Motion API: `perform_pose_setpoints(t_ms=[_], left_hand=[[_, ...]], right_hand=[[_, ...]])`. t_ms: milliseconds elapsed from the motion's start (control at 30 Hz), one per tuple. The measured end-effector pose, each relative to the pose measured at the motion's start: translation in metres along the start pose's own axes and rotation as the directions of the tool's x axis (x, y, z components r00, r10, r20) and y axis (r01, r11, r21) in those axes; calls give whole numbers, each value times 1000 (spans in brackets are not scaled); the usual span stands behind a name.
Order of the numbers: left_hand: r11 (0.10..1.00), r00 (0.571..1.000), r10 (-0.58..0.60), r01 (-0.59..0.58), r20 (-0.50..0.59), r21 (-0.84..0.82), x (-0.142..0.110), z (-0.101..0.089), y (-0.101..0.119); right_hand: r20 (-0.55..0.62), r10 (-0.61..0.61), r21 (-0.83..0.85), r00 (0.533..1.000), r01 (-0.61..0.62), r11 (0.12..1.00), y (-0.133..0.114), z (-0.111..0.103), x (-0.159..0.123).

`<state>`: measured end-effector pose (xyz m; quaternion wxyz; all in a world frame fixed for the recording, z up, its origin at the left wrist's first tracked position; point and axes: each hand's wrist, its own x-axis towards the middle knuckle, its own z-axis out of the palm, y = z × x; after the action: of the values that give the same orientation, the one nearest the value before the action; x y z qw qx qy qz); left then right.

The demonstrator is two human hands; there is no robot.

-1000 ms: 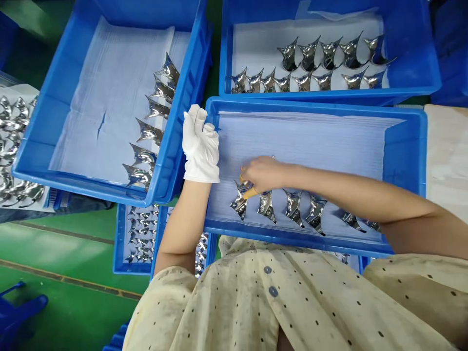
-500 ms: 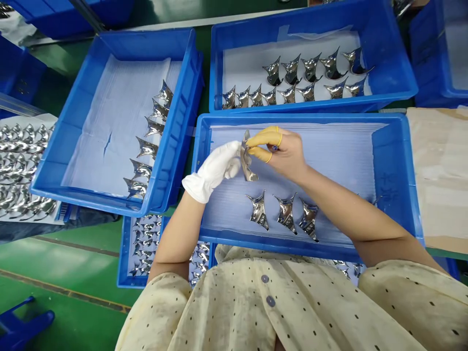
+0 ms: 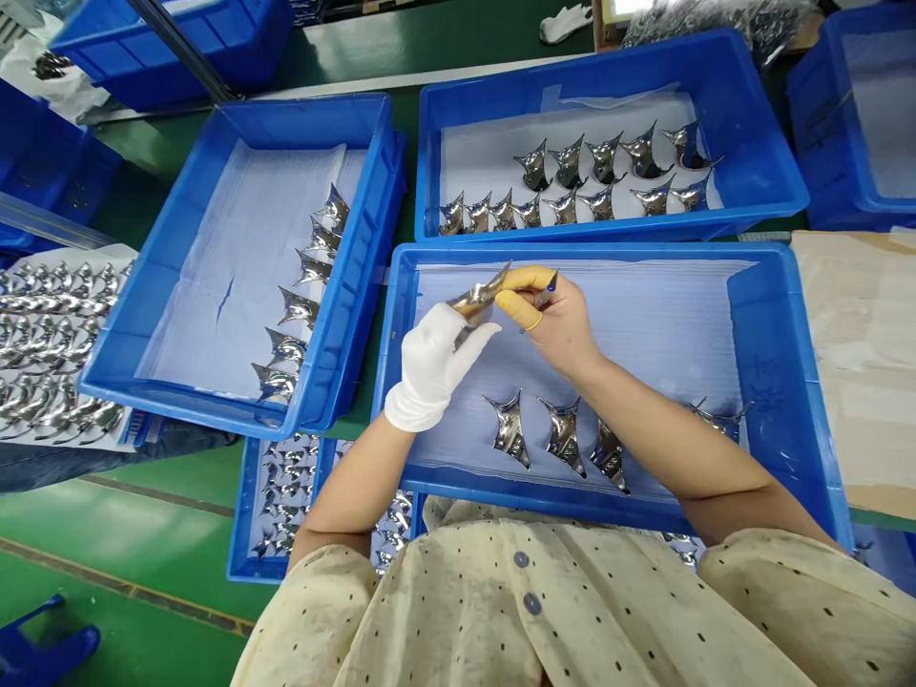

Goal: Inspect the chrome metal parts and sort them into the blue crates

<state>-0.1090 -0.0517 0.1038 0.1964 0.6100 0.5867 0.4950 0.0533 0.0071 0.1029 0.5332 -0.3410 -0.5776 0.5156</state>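
My left hand (image 3: 436, 367), in a white glove, is closed around a shiny curved metal piece (image 3: 476, 298) with pointed corners, held tilted above the front tray. Yellow finger cots cover the thumb and index finger of my right hand (image 3: 554, 315). That hand is closed on a slim pen (image 3: 551, 284) with a blue end, mostly hidden by the fingers. Its yellow fingertips are at the metal piece's upper point; whether they touch it I cannot tell. Below lie similar pieces, among them a left one (image 3: 509, 429) and a middle one (image 3: 563, 436); my right forearm partly covers others.
The front blue tray (image 3: 780, 382) is lined with white sheets. Behind it stands another blue tray (image 3: 608, 229) with two rows of metal pieces. A left tray (image 3: 172, 405) holds one column of pieces. Cardboard (image 3: 851, 353) lies at right, and a white glove (image 3: 565, 24) at the back.
The metal piece has turned from nearly upright to slanting, its point now up and right. My left hand has rotated with its thumb outward. The view has shifted slightly.
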Motion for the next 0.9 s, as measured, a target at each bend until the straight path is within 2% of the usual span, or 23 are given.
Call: perform_pose_setpoints(t_ms=[233, 433, 667, 800, 833, 900], left_hand=[[983, 989, 138, -144, 58, 111, -6, -2, -9], [964, 978, 184, -200, 99, 177, -6, -4, -7], [908, 932, 364, -353, -6, 225, -7, -2, -10], [860, 876, 476, -446, -78, 247, -3, -2, -3], [865, 878, 472, -441, -86, 239, -1, -3, 0], [911, 916, 391, -373, -86, 174, 1, -6, 4]], right_hand=[[68, 14, 31, 998, -16, 999, -3, 3, 1], [65, 24, 29, 998, -25, 999, -4, 3, -1], [107, 9, 24, 994, -12, 1000, -8, 3, -1], [102, -9, 18, 995, 7, 1000, -9, 3, 0], [100, -6, 16, 995, 4, 1000, -8, 2, 0], [101, -2, 17, 995, 1, 1000, -8, 0, 0]])
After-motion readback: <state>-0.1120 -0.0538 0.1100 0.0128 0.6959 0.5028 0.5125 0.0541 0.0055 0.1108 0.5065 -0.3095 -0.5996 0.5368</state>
